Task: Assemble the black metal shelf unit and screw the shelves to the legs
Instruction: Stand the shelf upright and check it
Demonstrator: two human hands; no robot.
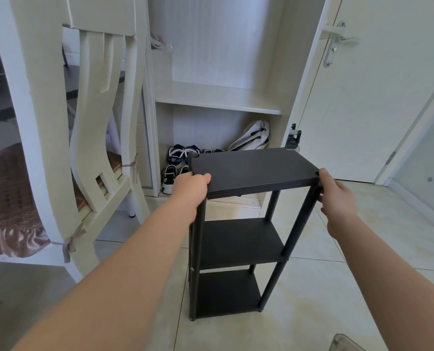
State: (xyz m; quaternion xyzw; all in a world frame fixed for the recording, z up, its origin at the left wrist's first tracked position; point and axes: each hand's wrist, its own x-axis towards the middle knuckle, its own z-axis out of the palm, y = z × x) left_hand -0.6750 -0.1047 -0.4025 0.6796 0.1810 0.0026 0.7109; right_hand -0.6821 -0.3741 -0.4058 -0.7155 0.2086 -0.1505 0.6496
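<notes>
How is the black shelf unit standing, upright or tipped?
Upright: the shelf unit stands on its legs, shelves level, left hand and right hand holding it.

Both hands (left (190,188), right (333,196)) on upright black shelf unit (251,171)

black metal shelf unit (238,239), upright on floor, 3 shelves, 4 legs attached
</notes>
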